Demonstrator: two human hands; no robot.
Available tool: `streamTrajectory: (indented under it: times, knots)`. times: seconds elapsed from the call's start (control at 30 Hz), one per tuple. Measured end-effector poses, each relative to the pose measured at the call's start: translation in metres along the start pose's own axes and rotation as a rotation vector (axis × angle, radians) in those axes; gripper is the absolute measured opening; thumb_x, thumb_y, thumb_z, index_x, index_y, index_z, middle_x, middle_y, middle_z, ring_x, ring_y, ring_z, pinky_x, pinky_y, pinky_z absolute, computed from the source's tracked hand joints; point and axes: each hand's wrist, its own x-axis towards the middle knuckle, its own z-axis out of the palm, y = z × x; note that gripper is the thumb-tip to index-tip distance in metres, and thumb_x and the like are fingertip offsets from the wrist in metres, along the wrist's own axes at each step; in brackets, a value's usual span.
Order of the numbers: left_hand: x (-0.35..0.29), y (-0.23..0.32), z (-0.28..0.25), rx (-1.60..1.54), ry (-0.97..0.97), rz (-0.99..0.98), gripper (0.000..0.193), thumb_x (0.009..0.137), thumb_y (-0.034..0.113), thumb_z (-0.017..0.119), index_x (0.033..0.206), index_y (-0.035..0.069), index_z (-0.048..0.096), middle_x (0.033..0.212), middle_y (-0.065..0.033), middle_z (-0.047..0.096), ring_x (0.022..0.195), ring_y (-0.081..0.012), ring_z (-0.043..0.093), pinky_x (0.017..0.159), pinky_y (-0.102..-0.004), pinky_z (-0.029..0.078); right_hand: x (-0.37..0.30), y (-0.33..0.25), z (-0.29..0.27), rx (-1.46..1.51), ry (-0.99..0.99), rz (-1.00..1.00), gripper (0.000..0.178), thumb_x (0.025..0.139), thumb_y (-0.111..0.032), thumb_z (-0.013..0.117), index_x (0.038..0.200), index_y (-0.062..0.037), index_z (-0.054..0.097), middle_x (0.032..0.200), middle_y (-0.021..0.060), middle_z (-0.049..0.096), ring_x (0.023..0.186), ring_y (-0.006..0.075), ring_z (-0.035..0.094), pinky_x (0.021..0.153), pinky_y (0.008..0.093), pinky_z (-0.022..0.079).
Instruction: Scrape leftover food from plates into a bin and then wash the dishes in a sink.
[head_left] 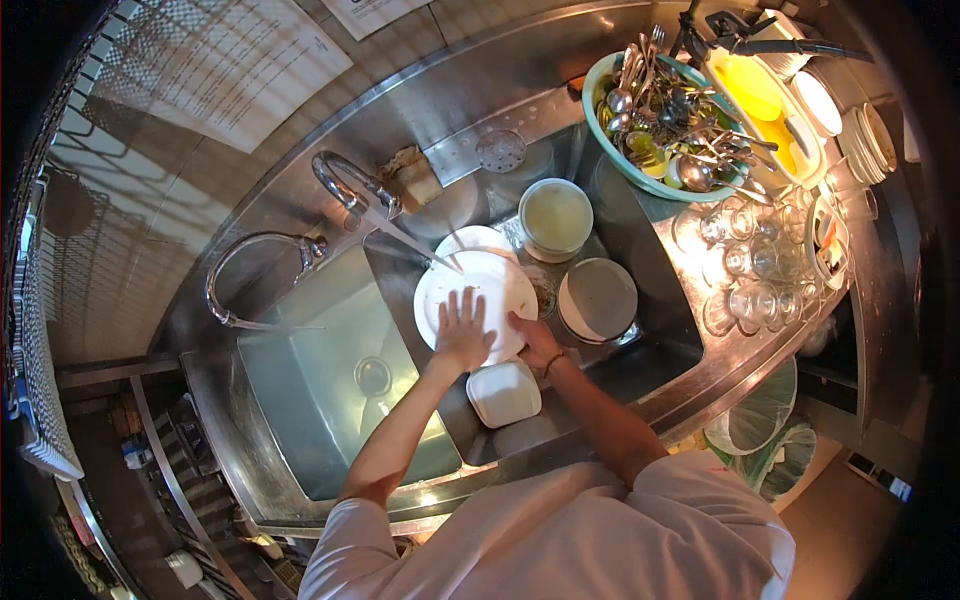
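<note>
A round white plate (512,285) is in the right basin of a steel sink, under a stream of water. My left hand (462,330) lies flat on the plate's face, fingers spread. My right hand (538,342) grips the plate's right edge, with the thumb on top and the other fingers mostly hidden beneath. Behind it, another white plate (478,238) partly shows. A white square dish (503,393) sits just in front of my hands. To the right stand a round white container (556,222) with yellowish liquid and a second round white container (596,285).
Water runs from a curved tap (335,170); a second tap (215,285) hangs over the left basin (310,400), filled with water. On the right counter stand a teal tub (600,130) of cutlery, a yellow-lined container (800,150), stacked dishes (868,140) and several glasses (745,260).
</note>
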Motion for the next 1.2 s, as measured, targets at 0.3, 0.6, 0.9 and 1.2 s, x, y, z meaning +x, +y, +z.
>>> streamTrajectory:
  times: [0.3,0.6,0.9,1.2]
  knots:
    - [0.049,-0.007,-0.006,-0.026,0.044,0.490,0.062,0.095,0.045,0.033,0.142,0.006,0.025,0.150,-0.0140,0.019,0.139,-0.0321,0.016,0.112,-0.0476,0.010,0.002,-0.023,-0.017,-0.044,0.059,-0.090,0.038,0.088,-0.019,0.061,0.121,-0.0058,0.049,0.109,0.0081,0.060,0.097,0.0208,0.059,0.087,0.0383,0.049]
    - [0.061,-0.057,-0.056,-0.186,0.452,-0.073,0.038,0.088,0.026,0.051,0.119,0.003,0.048,0.109,-0.0224,0.056,0.095,-0.0385,0.057,0.079,-0.0507,0.045,0.009,-0.030,-0.021,-0.113,0.018,-0.031,0.045,0.086,-0.019,0.063,0.125,-0.0048,0.046,0.115,0.0099,0.057,0.106,0.0244,0.056,0.092,0.0432,0.046]
    - [0.035,-0.049,-0.086,-0.429,0.665,-0.147,0.036,0.085,0.034,0.059,0.090,-0.002,0.057,0.083,-0.0229,0.062,0.079,-0.0425,0.060,0.068,-0.0470,0.047,0.034,-0.033,0.012,0.168,-0.129,-0.045,0.057,0.087,-0.041,0.059,0.131,-0.0075,0.042,0.126,0.0077,0.052,0.115,0.0231,0.050,0.099,0.0416,0.040]
    - [0.085,-0.079,-0.049,-0.522,0.614,-0.144,0.041,0.079,0.040,0.065,0.091,0.001,0.061,0.077,-0.0213,0.064,0.077,-0.0405,0.062,0.070,-0.0447,0.048,0.012,-0.044,0.013,-0.045,0.072,-0.255,0.079,0.084,-0.069,0.039,0.135,-0.0086,0.037,0.133,0.0092,0.044,0.119,0.0247,0.045,0.099,0.0415,0.039]
